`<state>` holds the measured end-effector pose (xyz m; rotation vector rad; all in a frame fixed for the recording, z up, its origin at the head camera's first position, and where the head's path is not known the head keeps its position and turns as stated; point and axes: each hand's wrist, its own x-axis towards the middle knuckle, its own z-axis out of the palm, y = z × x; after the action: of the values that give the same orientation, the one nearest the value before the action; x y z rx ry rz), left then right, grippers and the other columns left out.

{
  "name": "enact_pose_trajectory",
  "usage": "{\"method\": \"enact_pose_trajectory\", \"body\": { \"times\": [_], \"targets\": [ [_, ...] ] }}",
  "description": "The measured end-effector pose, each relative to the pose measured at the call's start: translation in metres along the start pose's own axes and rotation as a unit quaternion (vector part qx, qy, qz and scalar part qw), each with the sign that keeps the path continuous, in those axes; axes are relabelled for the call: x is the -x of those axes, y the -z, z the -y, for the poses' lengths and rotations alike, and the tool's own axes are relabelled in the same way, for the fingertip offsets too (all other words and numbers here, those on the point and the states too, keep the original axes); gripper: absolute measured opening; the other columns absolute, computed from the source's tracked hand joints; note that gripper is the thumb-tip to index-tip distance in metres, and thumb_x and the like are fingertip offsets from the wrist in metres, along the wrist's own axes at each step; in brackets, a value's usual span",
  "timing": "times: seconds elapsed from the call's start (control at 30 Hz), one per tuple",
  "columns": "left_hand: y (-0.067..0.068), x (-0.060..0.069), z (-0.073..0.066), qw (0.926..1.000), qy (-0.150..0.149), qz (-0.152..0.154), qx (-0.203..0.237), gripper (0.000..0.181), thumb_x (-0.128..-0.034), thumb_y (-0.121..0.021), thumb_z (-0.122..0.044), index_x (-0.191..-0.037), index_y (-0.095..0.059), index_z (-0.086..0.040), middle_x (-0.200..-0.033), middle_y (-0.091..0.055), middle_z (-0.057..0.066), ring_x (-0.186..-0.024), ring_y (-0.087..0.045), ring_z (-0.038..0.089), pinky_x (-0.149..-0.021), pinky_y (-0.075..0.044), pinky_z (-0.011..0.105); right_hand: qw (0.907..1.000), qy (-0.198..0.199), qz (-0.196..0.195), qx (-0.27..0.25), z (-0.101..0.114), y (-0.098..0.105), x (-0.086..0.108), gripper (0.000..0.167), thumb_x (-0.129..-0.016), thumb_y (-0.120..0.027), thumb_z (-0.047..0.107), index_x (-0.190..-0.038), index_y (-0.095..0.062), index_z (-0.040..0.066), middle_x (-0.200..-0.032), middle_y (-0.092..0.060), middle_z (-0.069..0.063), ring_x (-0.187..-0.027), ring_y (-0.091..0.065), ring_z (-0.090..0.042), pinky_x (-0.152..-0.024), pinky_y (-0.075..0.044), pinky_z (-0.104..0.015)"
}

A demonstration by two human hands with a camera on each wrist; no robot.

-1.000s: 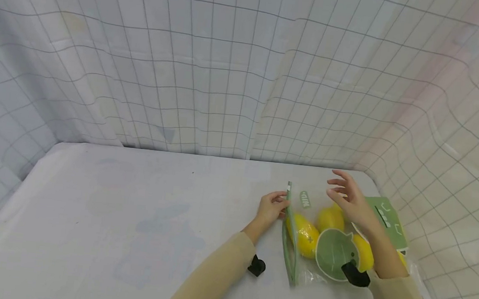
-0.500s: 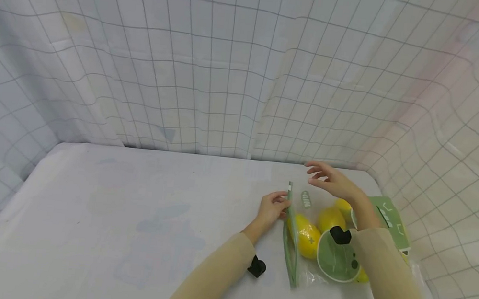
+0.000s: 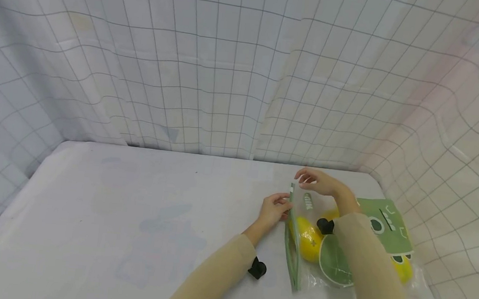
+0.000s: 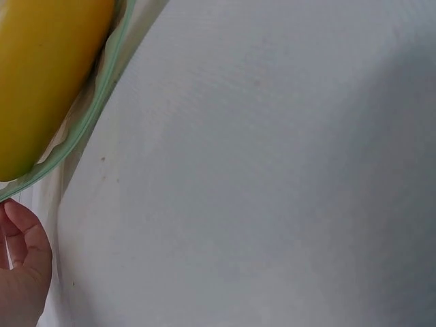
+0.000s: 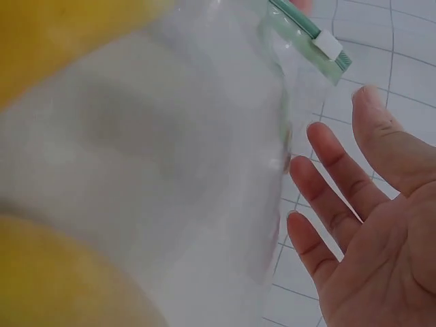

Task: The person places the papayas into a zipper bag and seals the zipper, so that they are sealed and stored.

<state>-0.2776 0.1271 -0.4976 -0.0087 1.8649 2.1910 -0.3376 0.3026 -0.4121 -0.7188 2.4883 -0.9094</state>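
Note:
A clear zip bag [image 3: 388, 233] with green prints lies on its side at the table's right, its green-edged mouth facing left. Inside are several smooth yellow rounded things [image 3: 309, 245], fruit-like; my right sleeve hides some. My left hand [image 3: 271, 211] pinches the green zip edge [image 3: 292, 241] between thumb and fingers. The left wrist view shows one yellow thing [image 4: 51, 75] just inside the mouth. At the bag's far corner, by a white zip slider [image 5: 328, 45], my right hand [image 3: 322, 182] hovers with fingers relaxed and spread. It holds nothing.
A white cloth covers the table [image 3: 128, 225]. White grid-patterned curtains [image 3: 212, 70] hang behind it and along both sides. A black wrist camera mount [image 3: 258, 268] shows beside my left sleeve.
My right hand has moved left across the bag, to the far corner of its mouth. My left hand has kept its hold on the zip edge.

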Motion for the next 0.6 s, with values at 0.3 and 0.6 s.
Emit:
{"method": "enact_pose_trajectory", "body": {
  "times": [0.3,0.6],
  "targets": [
    [0.001,0.005,-0.003,0.9998,-0.012,0.011,-0.006,0.030,-0.0849,-0.061,-0.001,-0.115,-0.060,0.001,-0.082,-0.060,0.006,-0.057,-0.057,0.009,-0.063,-0.056,0.033,0.9998,-0.018,0.003,0.006,0.000,-0.009,-0.006,0.015,-0.094,-0.049,0.009,-0.107,-0.052,0.003,-0.107,-0.054,-0.016,-0.105,-0.048,-0.035,-0.086,-0.044,-0.049],
    [0.004,0.004,-0.002,0.9997,-0.019,0.014,-0.010,0.029,-0.0848,-0.061,-0.004,-0.114,-0.060,0.000,-0.083,-0.060,0.006,-0.059,-0.057,0.008,-0.061,-0.055,0.029,0.9995,-0.013,-0.008,0.028,0.002,-0.011,-0.015,0.007,-0.094,-0.051,0.013,-0.092,-0.051,0.007,-0.095,-0.054,-0.008,-0.094,-0.050,-0.025,-0.080,-0.043,-0.042]
  ]
}}
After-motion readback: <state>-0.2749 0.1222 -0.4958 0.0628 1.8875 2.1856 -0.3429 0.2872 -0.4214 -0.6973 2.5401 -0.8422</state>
